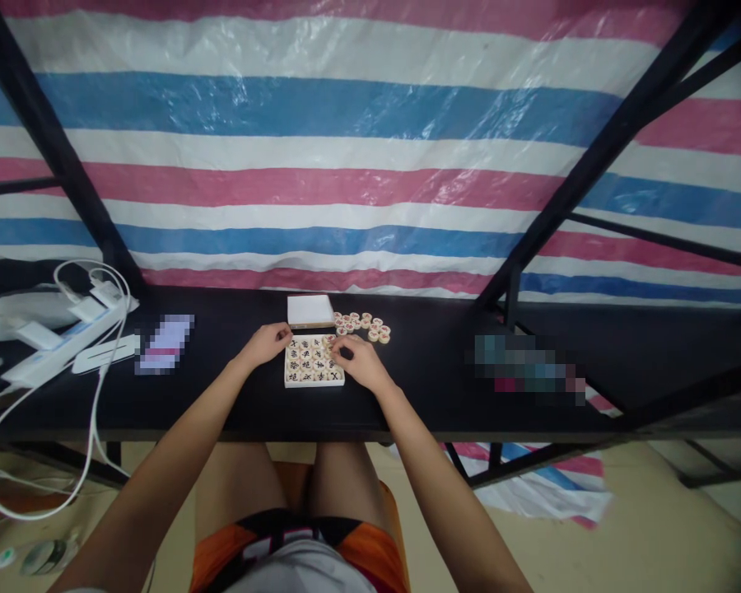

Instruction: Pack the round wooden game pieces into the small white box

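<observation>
A shallow white box (pixel 314 383) on the black table holds rows of round xiangqi pieces (pixel 306 354), mostly with black characters. My left hand (pixel 268 343) is at the box's far left corner, its fingers curled and touching the edge. Over the right side of the box is my right hand (pixel 363 362), thumb and fingers pinched on a xiangqi piece (pixel 329 340) at the far right corner. Beyond the box, loose xiangqi pieces with red characters (pixel 363 324) lie in a cluster to the right of an upturned white box lid (pixel 309 310).
On the left are a power strip (pixel 74 342) with white cables, a white flat device (pixel 106 354) and a blurred phone-like item (pixel 165 344). A blurred object (pixel 528 366) lies at the right. Black metal frame bars (pixel 549 206) and a striped plastic sheet (pixel 346 148) enclose the table.
</observation>
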`<state>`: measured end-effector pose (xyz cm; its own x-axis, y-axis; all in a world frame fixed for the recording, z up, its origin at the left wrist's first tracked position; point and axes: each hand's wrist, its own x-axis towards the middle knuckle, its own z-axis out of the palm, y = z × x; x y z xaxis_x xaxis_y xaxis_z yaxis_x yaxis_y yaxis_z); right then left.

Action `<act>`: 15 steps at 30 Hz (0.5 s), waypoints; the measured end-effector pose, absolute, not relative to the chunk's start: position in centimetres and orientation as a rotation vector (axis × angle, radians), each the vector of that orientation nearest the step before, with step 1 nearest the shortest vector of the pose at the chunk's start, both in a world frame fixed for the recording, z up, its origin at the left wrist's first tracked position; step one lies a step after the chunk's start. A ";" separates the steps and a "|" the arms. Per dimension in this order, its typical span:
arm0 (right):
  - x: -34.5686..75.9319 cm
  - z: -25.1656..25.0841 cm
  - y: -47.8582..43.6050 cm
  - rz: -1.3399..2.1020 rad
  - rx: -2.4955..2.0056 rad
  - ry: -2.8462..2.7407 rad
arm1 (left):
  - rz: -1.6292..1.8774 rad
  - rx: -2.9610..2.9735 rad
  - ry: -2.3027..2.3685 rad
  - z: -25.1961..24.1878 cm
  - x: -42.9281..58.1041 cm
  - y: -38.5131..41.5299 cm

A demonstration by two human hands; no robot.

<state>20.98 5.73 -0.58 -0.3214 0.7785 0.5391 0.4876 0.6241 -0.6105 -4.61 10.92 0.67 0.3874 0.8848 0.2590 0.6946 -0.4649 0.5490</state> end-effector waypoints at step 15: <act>20.8 -0.6 5.7 0.399 -0.992 -2.041 | 0.761 2.296 1.375 0.6 -4.6 11.0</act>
